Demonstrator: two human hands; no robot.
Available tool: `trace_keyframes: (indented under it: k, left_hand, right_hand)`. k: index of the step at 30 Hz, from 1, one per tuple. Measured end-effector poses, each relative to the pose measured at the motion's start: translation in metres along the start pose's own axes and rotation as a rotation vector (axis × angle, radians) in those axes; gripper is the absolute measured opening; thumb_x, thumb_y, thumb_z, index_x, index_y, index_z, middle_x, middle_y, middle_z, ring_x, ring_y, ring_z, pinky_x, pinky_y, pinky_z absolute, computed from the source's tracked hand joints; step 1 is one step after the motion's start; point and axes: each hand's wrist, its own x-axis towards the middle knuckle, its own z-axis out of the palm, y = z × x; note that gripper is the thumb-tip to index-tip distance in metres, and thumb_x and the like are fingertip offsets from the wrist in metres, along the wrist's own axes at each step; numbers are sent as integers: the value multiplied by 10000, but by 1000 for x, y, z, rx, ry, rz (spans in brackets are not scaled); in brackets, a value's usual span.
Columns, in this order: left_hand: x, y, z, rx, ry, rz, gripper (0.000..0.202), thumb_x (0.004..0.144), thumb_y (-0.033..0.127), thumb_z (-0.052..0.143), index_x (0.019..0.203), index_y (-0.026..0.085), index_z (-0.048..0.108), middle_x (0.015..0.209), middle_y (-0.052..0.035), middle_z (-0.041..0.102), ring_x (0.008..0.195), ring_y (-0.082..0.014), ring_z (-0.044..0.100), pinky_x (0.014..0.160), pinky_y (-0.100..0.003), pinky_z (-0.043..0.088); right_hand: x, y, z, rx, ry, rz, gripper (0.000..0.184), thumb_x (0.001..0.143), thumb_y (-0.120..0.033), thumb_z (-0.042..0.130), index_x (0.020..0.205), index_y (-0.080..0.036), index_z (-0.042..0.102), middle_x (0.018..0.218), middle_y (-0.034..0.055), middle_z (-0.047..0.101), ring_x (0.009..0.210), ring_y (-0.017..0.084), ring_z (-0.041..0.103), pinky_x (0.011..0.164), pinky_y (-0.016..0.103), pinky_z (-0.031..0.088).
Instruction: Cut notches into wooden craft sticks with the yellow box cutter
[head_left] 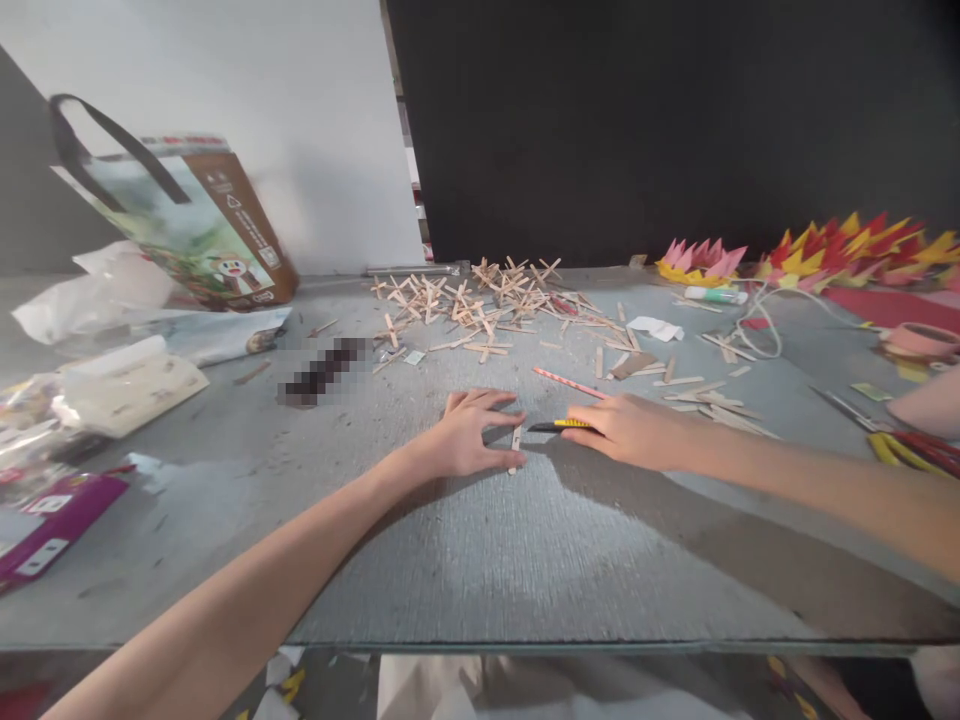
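Note:
My left hand (469, 435) rests on the grey table (480, 560), thumb and fingers pinched on a small wooden stick (515, 443) that lies flat. My right hand (626, 428) is closed round a yellow and black utility knife (559, 425), whose tip points left and reaches the stick. A pink striped pencil (568, 383) lies just beyond the two hands.
A heap of wooden sticks (480, 295) covers the far middle of the table. A printed carrier bag (187, 215) and plastic packets stand at the left. Coloured paper flowers (832, 250), a glue tube, cord and tape lie at the right, where another person's hand (930, 405) shows.

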Motion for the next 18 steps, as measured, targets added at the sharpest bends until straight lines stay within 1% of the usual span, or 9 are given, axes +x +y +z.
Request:
trace_keyframes:
  k: [1,3,7,12,18]
  left_hand:
    - [0,-1,0,-3,-5,6,660,828,679,775,1376,316,713,1624,-96,508,1522,-368,402,1249,-567,234]
    - [0,-1,0,-11,-9,17,704,801,696,788,1390,320,703,1628,-93,504,1529,-371,394,1252,-568,228]
    - [0,-1,1,-20,-1,23,695,810,686,785,1390,312,704,1623,-100,510,1528,-362,403,1252,-561,230]
    - [1,-2,2,-18,3,22,692,809,694,782,1378,306,711,1619,-105,515,1528,-362,405,1248,-568,225]
    - [1,-1,2,-17,1,11,678,799,683,798,1362,313,721,1618,-92,518,1521,-356,415,1250,-557,224]
  right_hand:
    - [2,-4,2,-10,-10,0,400,1122,-467,391,984,-203,658,725,37,694,619,171,621,589,283,297]
    - [6,-9,4,-40,-20,-13,390,1124,-453,388,984,-201,651,703,34,687,600,168,605,584,287,273]
    - [10,-12,4,-79,-48,-16,380,1124,-442,379,1007,-203,651,669,26,672,562,162,583,571,291,240]
    - [9,-11,3,-48,-67,-13,369,1119,-439,385,998,-208,646,710,35,704,584,161,605,569,285,246]
    - [9,-14,1,-57,-75,-3,352,1114,-430,409,985,-203,645,694,29,693,565,152,602,546,279,236]
